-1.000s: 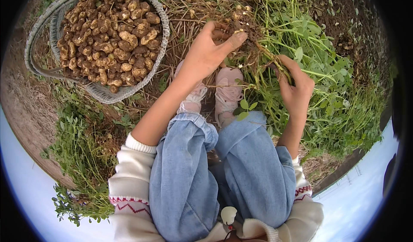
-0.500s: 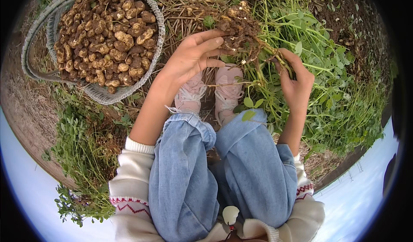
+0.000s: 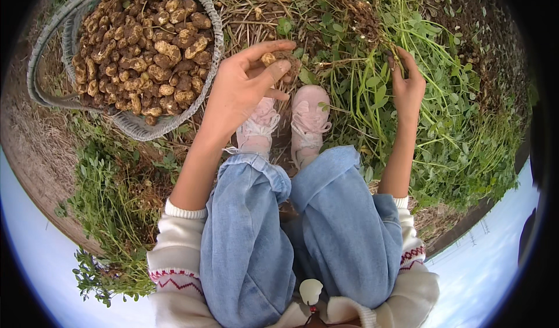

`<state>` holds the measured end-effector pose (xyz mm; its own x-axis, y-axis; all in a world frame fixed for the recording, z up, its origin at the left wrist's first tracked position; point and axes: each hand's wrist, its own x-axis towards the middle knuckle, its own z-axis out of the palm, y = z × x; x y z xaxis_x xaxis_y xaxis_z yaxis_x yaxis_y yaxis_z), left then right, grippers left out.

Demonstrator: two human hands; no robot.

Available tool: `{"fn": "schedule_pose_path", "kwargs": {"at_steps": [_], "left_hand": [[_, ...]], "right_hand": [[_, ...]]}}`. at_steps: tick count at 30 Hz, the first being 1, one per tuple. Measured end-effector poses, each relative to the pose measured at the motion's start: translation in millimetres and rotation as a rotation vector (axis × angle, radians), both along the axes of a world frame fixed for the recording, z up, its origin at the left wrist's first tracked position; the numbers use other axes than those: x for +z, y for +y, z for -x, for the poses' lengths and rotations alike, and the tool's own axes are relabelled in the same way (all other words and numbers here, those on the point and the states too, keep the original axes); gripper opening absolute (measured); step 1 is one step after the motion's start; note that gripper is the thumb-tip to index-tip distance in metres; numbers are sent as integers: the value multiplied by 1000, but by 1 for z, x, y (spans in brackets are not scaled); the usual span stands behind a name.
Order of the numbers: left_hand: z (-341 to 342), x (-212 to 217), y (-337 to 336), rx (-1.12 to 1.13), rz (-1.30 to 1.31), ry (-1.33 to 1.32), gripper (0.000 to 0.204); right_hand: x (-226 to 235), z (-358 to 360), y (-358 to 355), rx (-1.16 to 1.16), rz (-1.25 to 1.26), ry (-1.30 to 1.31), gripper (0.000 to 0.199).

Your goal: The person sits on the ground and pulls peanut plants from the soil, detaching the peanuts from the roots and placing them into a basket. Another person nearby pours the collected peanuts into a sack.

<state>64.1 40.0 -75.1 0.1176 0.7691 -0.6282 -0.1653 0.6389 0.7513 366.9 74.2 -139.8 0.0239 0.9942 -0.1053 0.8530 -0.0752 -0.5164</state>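
Room: runs open over straw ground (image 3: pixel 246 20) between basket rim (image 3: pixel 140 131) and greens (image 3: pixel 442 136), with shoes (image 3: pixel 310 109) at near side | L: holds peanut pod (image 3: pixel 268 59) between thumb and fingers of half-curled left hand (image 3: pixel 244 80), just right of basket rim | R: pinches plant stem (image 3: pixel 386 43) in mostly closed right hand (image 3: pixel 407 86), with roots (image 3: pixel 365 22) up-left, apart from left hand

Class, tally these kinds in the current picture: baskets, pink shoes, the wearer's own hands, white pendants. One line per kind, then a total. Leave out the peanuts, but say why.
Woven basket: 1
Pink shoes: 2
Hands (left hand, right hand): 2
White pendant: 1
Total: 6
Peanuts left out: heaped and overlapping, many hidden.
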Motion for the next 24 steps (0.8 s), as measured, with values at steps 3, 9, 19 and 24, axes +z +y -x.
{"fn": "schedule_pose_path", "kwargs": {"at_steps": [3,9,19,24], "left_hand": [[8,38,-10,-59,-70,-32,38],[79,54,-3,70,-631,1331,36],[11,32,32,-201,-949,905,26],[-3,-24,66,-785,-927,899,34]], "right_hand": [[9,8,-2,49,-22,182,33],[26,5,-9,11,-15,317,29],[62,38,-16,459,-264,1,37],[61,47,-21,555,-250,-35,38]]}}
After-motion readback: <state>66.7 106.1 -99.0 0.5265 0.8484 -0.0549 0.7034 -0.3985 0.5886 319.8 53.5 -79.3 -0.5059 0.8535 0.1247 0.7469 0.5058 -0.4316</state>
